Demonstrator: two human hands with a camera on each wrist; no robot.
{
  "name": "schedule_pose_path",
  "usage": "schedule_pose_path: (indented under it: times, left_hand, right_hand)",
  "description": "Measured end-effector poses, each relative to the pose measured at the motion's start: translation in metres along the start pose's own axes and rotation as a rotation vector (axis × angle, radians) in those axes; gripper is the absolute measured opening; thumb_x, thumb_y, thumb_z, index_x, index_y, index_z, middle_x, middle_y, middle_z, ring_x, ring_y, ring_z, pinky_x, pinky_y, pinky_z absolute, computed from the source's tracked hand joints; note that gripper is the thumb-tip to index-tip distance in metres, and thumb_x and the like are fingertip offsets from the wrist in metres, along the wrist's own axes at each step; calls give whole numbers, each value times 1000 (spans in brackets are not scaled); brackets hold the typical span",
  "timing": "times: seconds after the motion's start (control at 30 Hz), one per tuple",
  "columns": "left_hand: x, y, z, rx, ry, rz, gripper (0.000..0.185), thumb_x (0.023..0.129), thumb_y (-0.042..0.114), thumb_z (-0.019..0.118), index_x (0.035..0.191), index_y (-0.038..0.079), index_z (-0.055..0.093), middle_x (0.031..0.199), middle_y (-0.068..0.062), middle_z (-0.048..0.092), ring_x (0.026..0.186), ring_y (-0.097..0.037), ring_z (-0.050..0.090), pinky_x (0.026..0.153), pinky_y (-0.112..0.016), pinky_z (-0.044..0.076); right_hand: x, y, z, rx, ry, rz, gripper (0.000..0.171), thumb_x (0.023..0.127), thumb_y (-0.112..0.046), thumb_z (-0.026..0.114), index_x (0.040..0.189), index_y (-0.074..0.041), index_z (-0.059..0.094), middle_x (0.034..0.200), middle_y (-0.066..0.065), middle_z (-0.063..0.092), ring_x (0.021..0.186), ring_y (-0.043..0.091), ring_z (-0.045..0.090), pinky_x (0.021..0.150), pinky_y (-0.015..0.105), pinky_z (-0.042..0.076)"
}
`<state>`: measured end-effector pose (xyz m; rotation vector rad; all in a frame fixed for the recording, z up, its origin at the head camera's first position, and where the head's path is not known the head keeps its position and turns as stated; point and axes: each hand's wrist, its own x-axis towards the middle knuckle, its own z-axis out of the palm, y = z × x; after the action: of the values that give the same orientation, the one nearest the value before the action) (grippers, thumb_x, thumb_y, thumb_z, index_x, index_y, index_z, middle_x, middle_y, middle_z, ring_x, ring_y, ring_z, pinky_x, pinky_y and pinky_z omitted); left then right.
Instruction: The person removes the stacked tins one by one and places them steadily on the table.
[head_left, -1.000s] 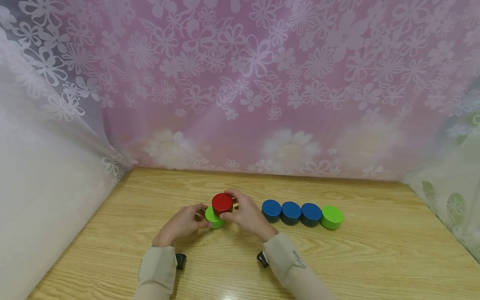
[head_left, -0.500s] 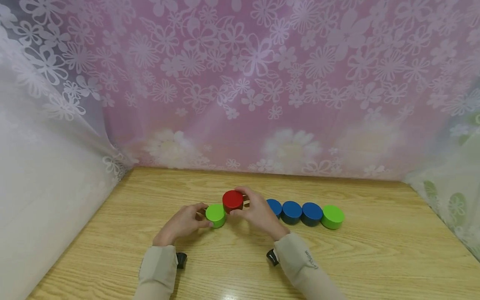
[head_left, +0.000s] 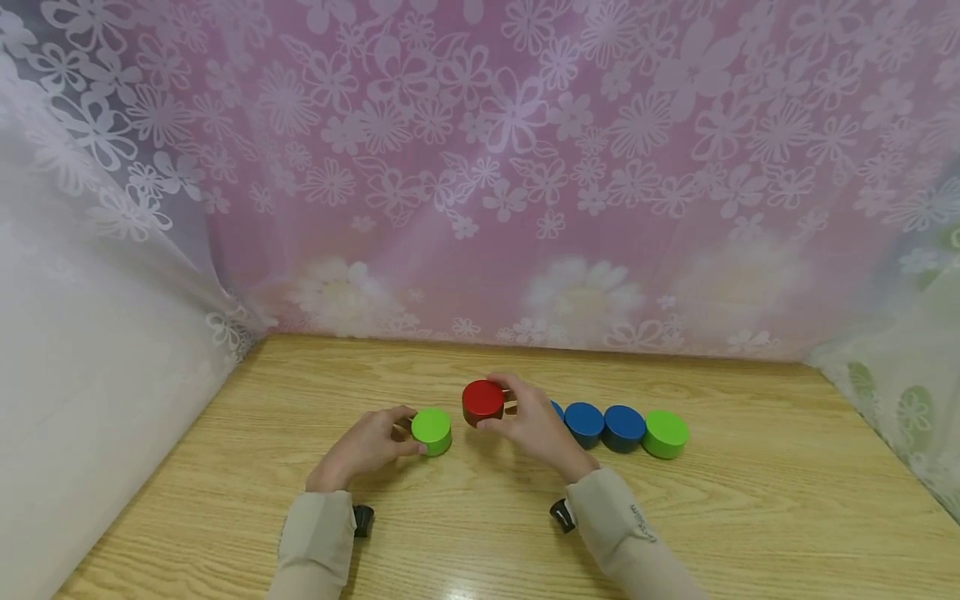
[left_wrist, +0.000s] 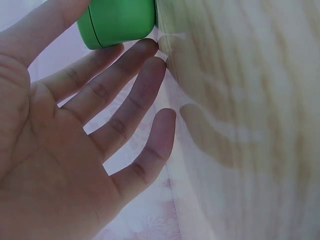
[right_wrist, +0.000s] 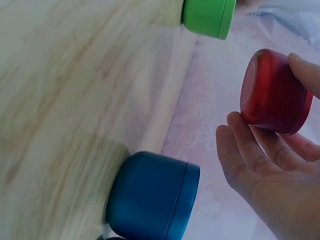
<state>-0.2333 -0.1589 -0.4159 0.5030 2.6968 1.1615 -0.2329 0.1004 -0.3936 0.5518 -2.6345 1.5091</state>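
In the head view, a red disc (head_left: 483, 402) is pinched between the thumb and fingers of the right hand (head_left: 534, 427) and is held a little above the wooden surface (head_left: 750, 517), between a green disc (head_left: 432, 430) on the left and a row of blue discs (head_left: 604, 425) on the right. The green disc is touched at its left side by the thumb and fingertips of the left hand (head_left: 363, 447). A second green disc (head_left: 664, 433) is placed at the right end of the row, touching the last blue one. In the left wrist view, the left hand (left_wrist: 65, 150) is seen with fingers spread and nearly straight, and the green disc (left_wrist: 118, 22) is touched by the fingertips. In the right wrist view, the red disc (right_wrist: 274, 93) is gripped by the curled fingers of the right hand (right_wrist: 280, 175), clear of the surface; a blue disc (right_wrist: 153, 197) is seen just beside the hand, and the green disc (right_wrist: 209, 17) lies further away.
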Motion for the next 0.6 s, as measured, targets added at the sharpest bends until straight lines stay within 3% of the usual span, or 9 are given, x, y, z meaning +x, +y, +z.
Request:
schedule_pose_path:
  times: [0.27, 0.6]
  left_hand:
    - [-1, 2, 0, -9, 3, -16, 45, 89, 16, 81, 128, 1, 65, 110, -9, 70, 99, -26, 68, 90, -50, 54]
    - [-2, 3, 0, -10, 5, -8, 44, 89, 16, 81, 128, 1, 65, 110, -8, 70, 99, -25, 68, 90, -49, 54]
  right_hand:
    - [0, 4, -8, 5, 0, 30, 61, 84, -2, 82, 139, 4, 54, 127, 15, 63, 107, 30, 60, 93, 49, 53]
    - [-4, 13, -20, -19, 9, 6, 62, 86, -3, 81, 140, 5, 52, 126, 18, 63, 106, 32, 61, 90, 49, 55]
